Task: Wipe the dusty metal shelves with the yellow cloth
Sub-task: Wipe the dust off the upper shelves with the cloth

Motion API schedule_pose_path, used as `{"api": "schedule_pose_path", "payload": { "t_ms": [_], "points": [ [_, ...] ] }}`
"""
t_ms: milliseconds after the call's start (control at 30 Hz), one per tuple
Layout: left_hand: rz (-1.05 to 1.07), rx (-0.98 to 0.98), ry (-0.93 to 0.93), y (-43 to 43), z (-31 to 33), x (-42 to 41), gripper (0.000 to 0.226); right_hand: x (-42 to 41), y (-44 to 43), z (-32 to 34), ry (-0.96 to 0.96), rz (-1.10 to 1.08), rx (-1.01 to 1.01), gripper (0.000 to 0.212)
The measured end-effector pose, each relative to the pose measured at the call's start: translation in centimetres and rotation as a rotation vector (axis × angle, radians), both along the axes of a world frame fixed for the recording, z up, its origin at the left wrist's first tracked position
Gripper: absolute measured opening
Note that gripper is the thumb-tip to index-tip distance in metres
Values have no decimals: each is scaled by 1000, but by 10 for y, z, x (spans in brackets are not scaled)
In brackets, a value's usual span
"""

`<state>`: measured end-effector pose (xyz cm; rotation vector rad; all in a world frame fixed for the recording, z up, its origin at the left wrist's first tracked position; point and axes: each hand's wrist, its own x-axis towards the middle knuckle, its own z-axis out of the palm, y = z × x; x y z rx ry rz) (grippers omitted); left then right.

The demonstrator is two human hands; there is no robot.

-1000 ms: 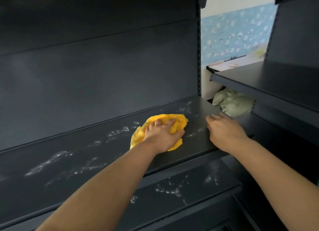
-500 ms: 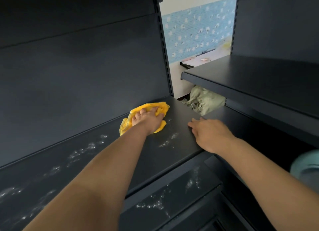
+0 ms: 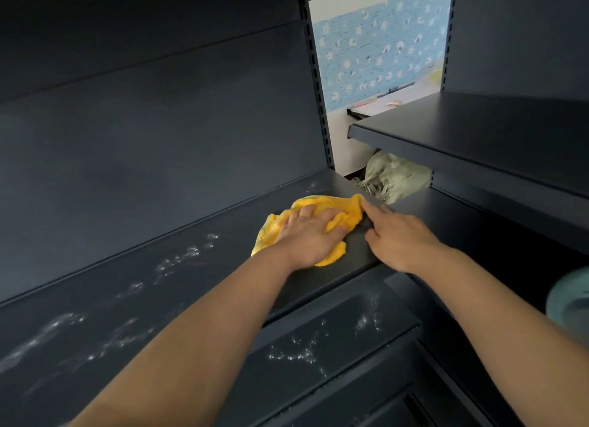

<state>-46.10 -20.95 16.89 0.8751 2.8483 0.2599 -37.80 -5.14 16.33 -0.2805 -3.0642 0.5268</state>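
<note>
Dust (image 3: 188, 255) may spill over the dark metal shelf (image 3: 223, 269) edge, mid-frame: left hand (image 3: 306, 237) fingers clutch the crumpled yellow cloth (image 3: 347, 211); right hand (image 3: 402, 239) fingers loose.

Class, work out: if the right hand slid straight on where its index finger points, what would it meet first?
The yellow cloth: the index fingertip of the right hand seems to touch its right corner.

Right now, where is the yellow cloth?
Head view, centre: the cloth lies near the right end of the dusty shelf, under the left hand, with the right hand at its right edge.
</note>
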Motion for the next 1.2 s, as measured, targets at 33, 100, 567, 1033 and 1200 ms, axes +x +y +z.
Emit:
{"api": "schedule_pose_path", "payload": {
  "t_ms": [33, 100, 567, 1033, 1200],
  "points": [
    [-12, 7, -5, -6, 0, 10, 55, 2, -1, 0, -7, 18, 2, 62],
    [-36, 6, -13, -18, 0, 28, 54, 5, -3, -1, -8, 67, -10, 58],
    [217, -43, 37, -27, -3, 13, 60, 17, 3, -1, 164, -39, 102, 43],
    [426, 42, -40, 49, -5, -90, 61, 20, 19, -13, 234, 41, 43, 47],
    [354, 139, -112, 67, -4, -103, 62, 23, 23, -16, 253, 62, 18, 48]
  ]
}}
